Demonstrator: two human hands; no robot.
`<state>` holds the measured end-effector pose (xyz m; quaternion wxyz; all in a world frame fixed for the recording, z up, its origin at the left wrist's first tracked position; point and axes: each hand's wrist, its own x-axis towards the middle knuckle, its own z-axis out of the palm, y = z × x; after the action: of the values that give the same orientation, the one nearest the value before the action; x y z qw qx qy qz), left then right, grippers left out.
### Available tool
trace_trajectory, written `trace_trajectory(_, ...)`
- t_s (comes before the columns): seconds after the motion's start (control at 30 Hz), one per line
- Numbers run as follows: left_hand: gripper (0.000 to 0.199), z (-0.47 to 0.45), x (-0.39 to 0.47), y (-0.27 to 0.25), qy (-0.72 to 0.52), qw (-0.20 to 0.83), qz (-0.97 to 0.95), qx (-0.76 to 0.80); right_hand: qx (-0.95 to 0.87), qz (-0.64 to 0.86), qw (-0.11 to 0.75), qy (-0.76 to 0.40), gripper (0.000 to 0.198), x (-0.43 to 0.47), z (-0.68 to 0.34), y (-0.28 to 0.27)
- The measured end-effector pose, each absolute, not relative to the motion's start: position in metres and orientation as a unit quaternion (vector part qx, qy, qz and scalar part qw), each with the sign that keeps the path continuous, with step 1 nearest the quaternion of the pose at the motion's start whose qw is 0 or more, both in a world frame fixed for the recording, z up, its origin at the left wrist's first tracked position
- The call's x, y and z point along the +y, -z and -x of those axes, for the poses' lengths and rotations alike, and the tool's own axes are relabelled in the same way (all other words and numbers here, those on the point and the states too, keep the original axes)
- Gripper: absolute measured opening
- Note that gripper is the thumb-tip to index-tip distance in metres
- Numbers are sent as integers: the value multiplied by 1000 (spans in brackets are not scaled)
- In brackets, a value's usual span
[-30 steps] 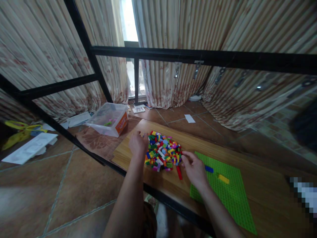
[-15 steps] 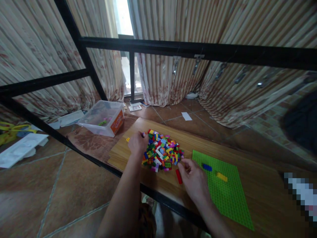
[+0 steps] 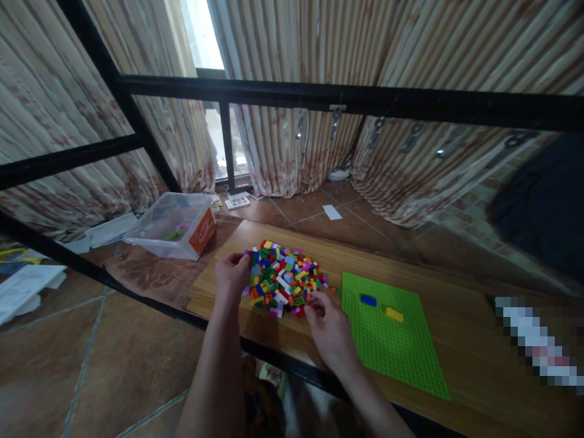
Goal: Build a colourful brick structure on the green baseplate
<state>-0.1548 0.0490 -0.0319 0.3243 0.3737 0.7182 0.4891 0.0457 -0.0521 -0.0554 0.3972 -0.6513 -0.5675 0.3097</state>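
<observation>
A heap of mixed toy building bricks [image 3: 285, 274] lies on the wooden board. My left hand [image 3: 231, 278] is at the heap's left edge, fingers pinched beside a purple brick; whether it grips a brick is hidden. At the heap's lower right, my right hand [image 3: 332, 328] has its fingers curled in against the bricks, and what is between them does not show. A green studded baseplate [image 3: 396, 353] lies right of this hand. On it sit a blue brick [image 3: 368, 300] and a yellow brick [image 3: 393, 314], apart from each other.
The wooden board [image 3: 460, 316] rests on a black metal frame, whose rail [image 3: 319, 94] crosses above. Beyond the board's left end stands a clear plastic bin [image 3: 168, 225] with a few pieces inside. Curtains [image 3: 292, 146] hang behind; a white card [image 3: 332, 212] lies on the tiled floor.
The view has shifted slightly right. My right hand has moved left toward the heap's lower edge, and the red brick beside it no longer shows. My left hand stays at the heap's left side.
</observation>
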Motion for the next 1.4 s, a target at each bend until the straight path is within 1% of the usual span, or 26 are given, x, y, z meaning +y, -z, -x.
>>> trace_trajectory(0.1, 23, 143, 43, 22, -568, 428, -339, 616, -552, 631, 435, -328, 27, -47, -45, 48)
trace_trajectory(0.2, 26, 127, 38, 12, -588, 512, -311, 543, -532, 595, 471, -375, 30, -31, -42, 39)
trace_trajectory(0.3, 26, 108, 34, 7, -595, 567, -278, 497, -517, 568, 510, -389, 35, -7, -34, 30)
trace_trajectory(0.37, 24, 91, 32, 7, -609, 578, -261, 476, -515, 563, 517, -388, 40, 8, -28, 25)
trace_trajectory(0.47, 17, 67, 30, 11, -630, 549, -254, 486, -510, 562, 522, -389, 43, 21, -19, 19)
trace_trajectory(0.53, 15, 56, 30, 15, -633, 505, -278, 517, -507, 575, 530, -364, 41, 23, -16, 17)
trace_trajectory(0.7, 35, 49, 29, 22, -566, 386, -431, 587, -513, 585, 545, -313, 34, 17, -16, 17)
trace_trajectory(0.87, 39, 48, 25, 20, -507, 318, -552, 580, -498, 578, 554, -334, 31, 20, -24, 17)
trace_trajectory(1.0, 40, 43, 23, 18, -477, 291, -585, 588, -493, 579, 572, -309, 29, 24, -28, 18)
trace_trajectory(1.2, 37, 39, 23, 20, -467, 282, -587, 598, -445, 529, 624, -365, 29, 27, -27, 30)
trace_trajectory(1.4, 33, 37, 25, 25, -483, 273, -554, 621, -392, 550, 639, -368, 37, 27, -27, 32)
